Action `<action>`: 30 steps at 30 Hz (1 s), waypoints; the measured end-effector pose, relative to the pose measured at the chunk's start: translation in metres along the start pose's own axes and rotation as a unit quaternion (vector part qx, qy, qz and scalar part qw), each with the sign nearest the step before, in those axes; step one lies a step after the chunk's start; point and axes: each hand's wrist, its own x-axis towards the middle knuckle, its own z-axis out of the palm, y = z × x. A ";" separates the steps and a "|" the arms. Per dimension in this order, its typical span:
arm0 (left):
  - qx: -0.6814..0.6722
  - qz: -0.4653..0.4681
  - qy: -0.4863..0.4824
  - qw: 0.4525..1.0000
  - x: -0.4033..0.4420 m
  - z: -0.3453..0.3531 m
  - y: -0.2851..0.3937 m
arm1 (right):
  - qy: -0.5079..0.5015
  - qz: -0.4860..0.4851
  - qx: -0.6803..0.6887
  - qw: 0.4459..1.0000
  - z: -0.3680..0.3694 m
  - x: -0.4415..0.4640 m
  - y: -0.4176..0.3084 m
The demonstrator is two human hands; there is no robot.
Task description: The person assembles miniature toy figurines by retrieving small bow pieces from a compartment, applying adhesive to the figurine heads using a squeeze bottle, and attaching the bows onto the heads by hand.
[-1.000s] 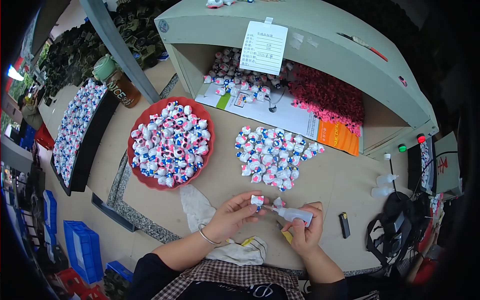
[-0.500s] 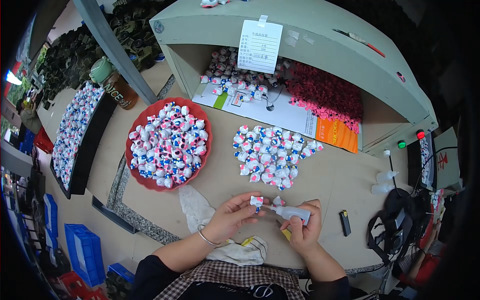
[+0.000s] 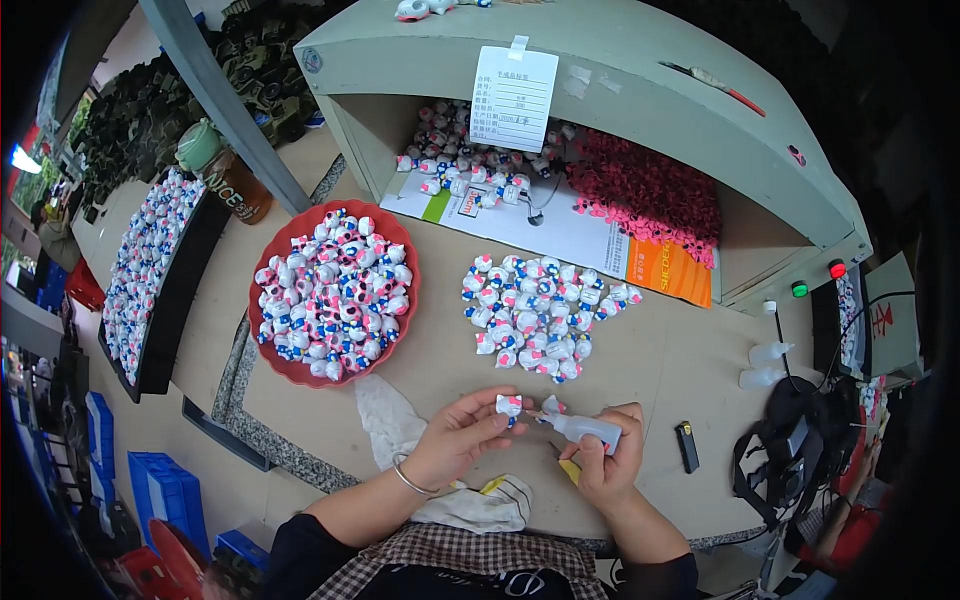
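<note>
A small white, pink and blue figurine (image 3: 508, 406) is pinched between the fingers of my left hand (image 3: 462, 435). My right hand (image 3: 612, 460) is wrapped round a translucent squeeze bottle (image 3: 582, 430), whose thin tip points left at the figurine. Just behind the tip sits another small figurine (image 3: 553, 404), close to the bottle's neck. Beyond my hands many similar figurines (image 3: 530, 318) lie grouped on the table (image 3: 440, 350). To the left, a red scalloped bowl (image 3: 415, 300) is heaped with more of them.
A cabinet (image 3: 600, 60) holds figurines and pink pieces (image 3: 650, 190). At left are a black tray (image 3: 180, 300) of figurines and a jar (image 3: 235, 185). White cloths (image 3: 385, 415) lie near my left arm. A black lighter-like object (image 3: 687, 447) and black bag (image 3: 785, 450) are at right.
The view has shifted slightly. Both hands keep nearly the same pose, with the bottle tip still beside the held figurine. A round red object now shows at the lower left.
</note>
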 end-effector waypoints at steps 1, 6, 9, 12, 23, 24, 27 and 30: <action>0.005 0.001 0.001 1.000 0.000 0.000 0.000 | -0.005 -0.017 -0.022 1.000 -0.002 0.000 0.001; 0.008 0.003 0.002 1.000 0.000 0.001 0.000 | -0.008 -0.003 0.006 1.000 -0.004 -0.003 0.004; 0.012 0.003 0.000 1.000 0.000 0.001 0.001 | -0.003 -0.006 -0.002 1.000 -0.002 -0.002 0.003; 0.019 0.002 0.003 1.000 0.000 0.002 0.001 | -0.009 -0.029 -0.044 0.999 -0.006 0.000 0.005; 0.037 0.032 0.022 0.999 -0.001 0.001 -0.003 | -0.023 -0.031 -0.009 0.999 -0.006 0.000 0.002; 0.048 0.032 0.022 0.998 -0.001 0.000 -0.004 | -0.028 -0.032 -0.010 0.999 -0.006 -0.001 0.003; 0.076 0.030 0.026 0.996 -0.001 0.000 -0.005 | -0.027 -0.019 0.016 0.999 -0.004 -0.002 0.006; 0.093 0.028 0.031 0.995 -0.002 0.001 -0.004 | -0.001 0.006 0.080 0.997 0.002 0.000 0.001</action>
